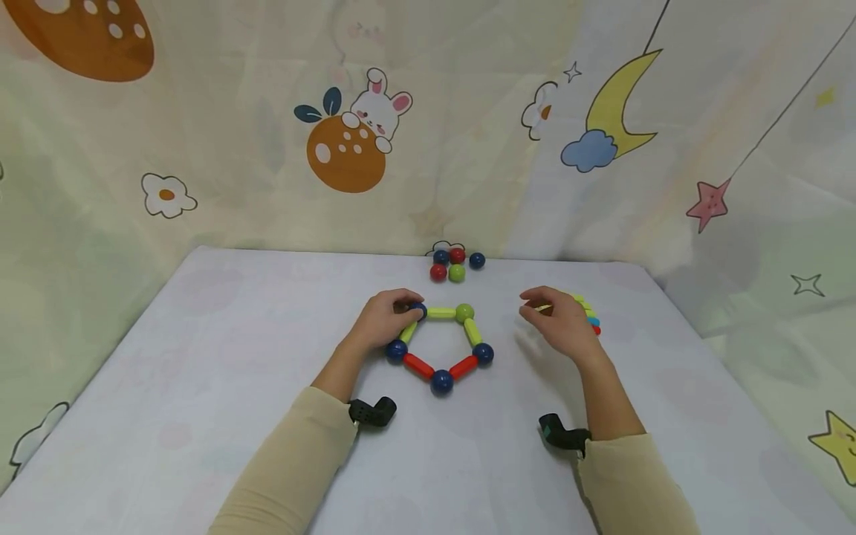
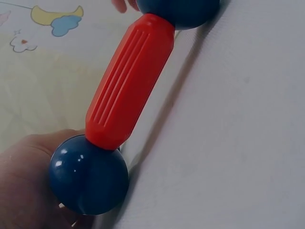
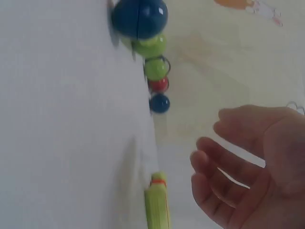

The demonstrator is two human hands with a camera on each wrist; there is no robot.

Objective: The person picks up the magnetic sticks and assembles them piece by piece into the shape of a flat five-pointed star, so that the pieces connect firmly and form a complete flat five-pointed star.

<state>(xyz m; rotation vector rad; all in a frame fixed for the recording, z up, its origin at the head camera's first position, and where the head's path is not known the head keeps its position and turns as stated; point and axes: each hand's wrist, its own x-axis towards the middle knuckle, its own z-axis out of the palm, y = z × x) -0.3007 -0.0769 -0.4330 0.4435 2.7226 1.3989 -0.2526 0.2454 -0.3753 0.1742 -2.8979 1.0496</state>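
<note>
With the thumb and fingers of my left hand (image 1: 384,321) I pinch the far-left blue ball (image 1: 421,310) of a five-sided ring of rods and balls (image 1: 463,367), which lies flat on the white tabletop (image 1: 221,357), mostly to that hand's right. My right hand (image 1: 562,321) hovers empty, fingers loosely bent and parted from the thumb, apart from the ring's right side and near a pile of rods (image 1: 589,312); five loose balls (image 1: 457,273) sit beyond the ring.
</note>
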